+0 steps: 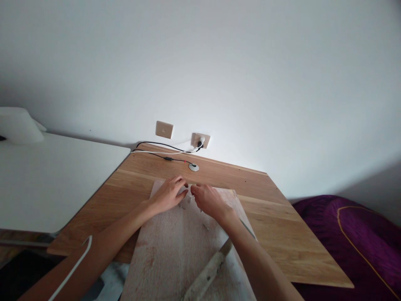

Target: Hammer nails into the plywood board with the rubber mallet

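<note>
A pale, worn board lies on the wooden table. Over its far end, my left hand has curved fingers, with the thumb apart from them and nothing visible in its grasp. Close beside it, my right hand is closed, its fingertips pinched together; whatever they hold is too small to make out. Small clear, shiny bits lie between and below the hands. Another thin sliver rests nearer to me. A long tool like a knife, its handle worn and stained, lies on the board, partly hidden under my right forearm.
The wooden table meets a white wall with a socket and a second plate. Cables run along the back edge to a round grommet. A white table adjoins at left; purple fabric is at right.
</note>
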Demonstrator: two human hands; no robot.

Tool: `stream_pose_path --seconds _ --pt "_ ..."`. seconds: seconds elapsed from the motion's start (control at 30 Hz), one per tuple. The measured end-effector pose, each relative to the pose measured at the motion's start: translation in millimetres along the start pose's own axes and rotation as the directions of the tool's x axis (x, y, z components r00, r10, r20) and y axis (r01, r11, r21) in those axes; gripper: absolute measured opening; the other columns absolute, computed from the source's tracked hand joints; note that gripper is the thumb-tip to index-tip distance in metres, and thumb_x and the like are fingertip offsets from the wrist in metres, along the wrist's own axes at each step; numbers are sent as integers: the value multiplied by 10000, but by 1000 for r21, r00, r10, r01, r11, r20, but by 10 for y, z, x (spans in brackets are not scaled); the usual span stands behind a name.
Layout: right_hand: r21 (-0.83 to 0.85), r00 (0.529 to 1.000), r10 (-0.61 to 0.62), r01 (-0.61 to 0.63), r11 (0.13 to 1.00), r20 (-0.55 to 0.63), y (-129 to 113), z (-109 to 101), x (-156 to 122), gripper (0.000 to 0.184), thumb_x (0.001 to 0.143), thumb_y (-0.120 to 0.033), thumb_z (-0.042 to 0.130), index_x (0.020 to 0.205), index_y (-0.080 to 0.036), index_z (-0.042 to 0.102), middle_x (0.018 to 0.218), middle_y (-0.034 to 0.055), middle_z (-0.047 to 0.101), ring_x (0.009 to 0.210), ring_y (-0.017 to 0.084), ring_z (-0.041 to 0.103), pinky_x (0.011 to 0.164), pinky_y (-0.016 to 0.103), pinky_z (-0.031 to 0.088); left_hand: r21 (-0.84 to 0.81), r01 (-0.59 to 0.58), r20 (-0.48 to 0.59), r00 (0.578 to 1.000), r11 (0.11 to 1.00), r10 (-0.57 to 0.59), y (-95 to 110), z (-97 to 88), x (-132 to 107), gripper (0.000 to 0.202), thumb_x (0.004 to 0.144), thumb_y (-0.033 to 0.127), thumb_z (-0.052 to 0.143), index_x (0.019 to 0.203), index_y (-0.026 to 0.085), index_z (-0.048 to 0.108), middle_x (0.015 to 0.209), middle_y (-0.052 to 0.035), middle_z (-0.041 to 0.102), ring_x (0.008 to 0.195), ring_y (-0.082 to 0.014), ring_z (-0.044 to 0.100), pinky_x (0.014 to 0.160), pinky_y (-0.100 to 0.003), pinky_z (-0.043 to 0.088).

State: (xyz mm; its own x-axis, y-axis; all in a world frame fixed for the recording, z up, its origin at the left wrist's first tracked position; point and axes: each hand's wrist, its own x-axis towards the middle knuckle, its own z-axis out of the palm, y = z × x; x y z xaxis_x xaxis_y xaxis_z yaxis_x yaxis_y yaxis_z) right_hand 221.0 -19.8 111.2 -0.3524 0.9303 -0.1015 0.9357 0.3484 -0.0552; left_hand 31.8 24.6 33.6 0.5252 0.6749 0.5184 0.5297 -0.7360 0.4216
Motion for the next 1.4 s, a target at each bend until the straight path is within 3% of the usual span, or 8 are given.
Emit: stream_pose_path --seconds 0.3,0.53,0.63,0.83,0.97,1.1,1.27,1.4 --pt "211 997 -58 70 975 -59 102 -168 -218 239 1002 -119 584 1174 -187 735 1148 71 779 979 168 742 884 243 508 -12 35 -17 999 999 -36 -16 -40 2 112 996 231 603 1087 209 664 1098 -70 680 1063 -260 685 948 -402 545" --pt "421 952 14 122 899 -305 307 -132 -867 208 1070 -257 525 1149 -211 713 1101 70 740 958 187 722 886 297 553 -15 36 -36 999 999 -37 -60 -62 -19 105 1004 246 592 1082 219 656 1107 -64 681 1058 -246 676 954 -391 538" --pt "461 953 -2 149 875 -304 323 -22 -1325 251 1096 -327 494 1130 -239 726 1046 71 730 915 199 718 848 314 585 -27 42 -63 997 999 -43 -108 -105 -23 122 1010 253 568 1090 220 654 1097 -65 690 1056 -249 671 952 -395 535" --pt "307 962 -203 252 918 -183 186 545 -1956 539 972 -297 719 1497 -334 604 1500 133 616 1420 347 563 1153 525 524 -22 49 14 999 999 -48 30 -282 -237 173 1016 309 565 1124 226 671 1125 -68 701 1067 -253 673 959 -405 531" --pt "287 963 -93 167 943 -254 0 771 -1919 495 980 -109 630 1449 -268 657 1513 170 609 1515 364 465 1150 531 535 -24 48 46 998 999 -47 219 -363 -657 210 1045 376 553 1163 258 679 1171 -61 705 1115 -251 669 992 -405 531" --pt "390 974 -16 106 915 -228 -150 696 -1779 397 980 -83 640 1338 -242 707 1478 142 630 1516 306 478 1172 428 530 -24 98 27 995 995 -97 343 -435 -1020 261 1044 456 555 1184 280 686 1207 -62 716 1134 -251 691 1001 -387 563" --pt "392 974 -17 107 914 -226 -288 684 -1652 379 992 -86 636 1350 -201 682 1489 151 617 1569 300 389 1212 391 482 -21 136 30 990 990 -136 408 -485 -1150 295 1041 505 544 1121 280 717 1191 -63 735 1133 -254 707 999 -372 587" --pt "272 942 -59 155 950 -329 -331 730 -1694 462 998 -156 660 1452 -226 613 1577 166 551 1552 357 411 1184 511 506 -17 158 18 987 987 -158 382 -444 -1207 312 1042 505 537 1113 266 725 1206 -78 735 1157 -255 706 1020 -383 586"
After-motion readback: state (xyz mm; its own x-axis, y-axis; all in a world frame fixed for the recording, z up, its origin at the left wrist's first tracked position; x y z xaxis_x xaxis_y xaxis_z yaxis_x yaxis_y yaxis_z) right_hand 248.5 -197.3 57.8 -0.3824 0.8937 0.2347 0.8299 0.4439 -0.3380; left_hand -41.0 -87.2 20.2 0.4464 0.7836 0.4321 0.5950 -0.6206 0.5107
